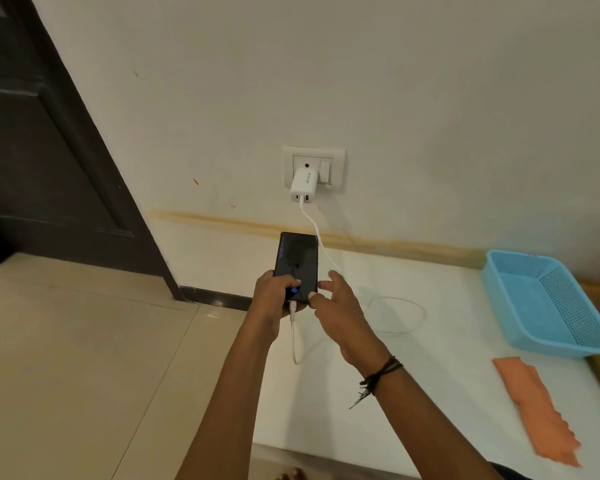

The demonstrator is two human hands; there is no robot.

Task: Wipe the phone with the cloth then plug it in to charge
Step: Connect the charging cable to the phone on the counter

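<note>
Both forearms reach forward from the bottom of the view, converging above the left edge of the white counter (430,358). The left hand (274,299) wraps the lower end of the phone (297,263) from the left, clamped on it, with its thumb lying across the bottom of the screen. The right hand (336,299) comes in from the right with its fingers spread and loosely curled; its thumb tip and a fingertip touch the phone's lower right edge, so it steadies the phone but does not close around it. A dark corded band (381,374) circles the right wrist.

The phone is black, held screen up and pointing toward the wall; the screen is mostly dark, with a small bluish round mark near the left thumb. A white cable (323,251) is plugged into its bottom end, just below the left hand, loops over the counter and rises to a white charger (303,188) seated in the wall socket (314,168). The charger carries small print, too small to read.

The orange cloth (537,407) lies flat on the counter, well to the right of both hands. A blue perforated basket (548,306) sits beyond it, near the wall.
</note>
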